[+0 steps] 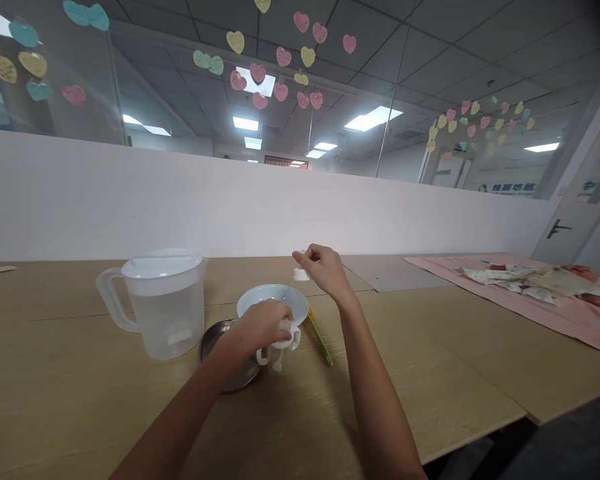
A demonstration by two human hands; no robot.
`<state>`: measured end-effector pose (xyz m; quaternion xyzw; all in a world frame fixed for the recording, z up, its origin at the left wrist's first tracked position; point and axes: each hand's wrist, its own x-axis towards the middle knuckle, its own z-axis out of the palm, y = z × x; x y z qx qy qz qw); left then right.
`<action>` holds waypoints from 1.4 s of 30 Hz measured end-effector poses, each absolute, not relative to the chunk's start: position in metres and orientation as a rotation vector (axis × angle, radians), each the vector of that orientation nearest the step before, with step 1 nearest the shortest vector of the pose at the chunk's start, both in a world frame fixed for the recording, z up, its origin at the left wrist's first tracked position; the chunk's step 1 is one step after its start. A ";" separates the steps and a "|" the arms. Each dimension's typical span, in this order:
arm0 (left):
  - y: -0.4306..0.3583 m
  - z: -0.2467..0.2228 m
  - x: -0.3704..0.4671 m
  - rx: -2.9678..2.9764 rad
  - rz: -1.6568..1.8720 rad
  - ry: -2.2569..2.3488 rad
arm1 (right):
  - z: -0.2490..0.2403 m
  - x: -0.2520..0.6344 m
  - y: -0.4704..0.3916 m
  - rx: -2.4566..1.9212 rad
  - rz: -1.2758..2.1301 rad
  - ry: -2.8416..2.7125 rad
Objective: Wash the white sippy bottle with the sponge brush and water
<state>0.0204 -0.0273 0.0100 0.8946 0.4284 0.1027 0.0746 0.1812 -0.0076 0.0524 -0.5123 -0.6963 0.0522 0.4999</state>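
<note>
My left hand (261, 325) is closed around the top of a small clear baby bottle (279, 361) with two white side handles, which stands on the table. Its fingers cover much of the bottle's top. Raised a little above and to the right, my right hand (326, 268) pinches a small white cap-like piece (301, 274). Behind the bottle is a pale white bowl (256, 295). A steel bowl (211, 333) sits partly under my left wrist. To the right of the bottle lies a green-handled brush (321, 342) with a yellowish head.
A lidded clear pitcher (167, 320) holding clear liquid stands at the left. On the far right, a pink cloth (575, 328) carries a doll-like figure (555, 281) in pale fabric. A grey mat (390, 272) lies near the white wall (260, 207) at the table's back.
</note>
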 end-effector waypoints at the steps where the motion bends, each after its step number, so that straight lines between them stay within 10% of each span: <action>1: -0.027 0.010 0.019 2.676 0.310 1.286 | 0.053 0.181 -0.010 -1.246 0.138 -1.744; 42: 0.004 0.002 -0.005 2.493 -0.004 1.140 | 0.032 0.143 -0.011 -1.644 0.580 -2.491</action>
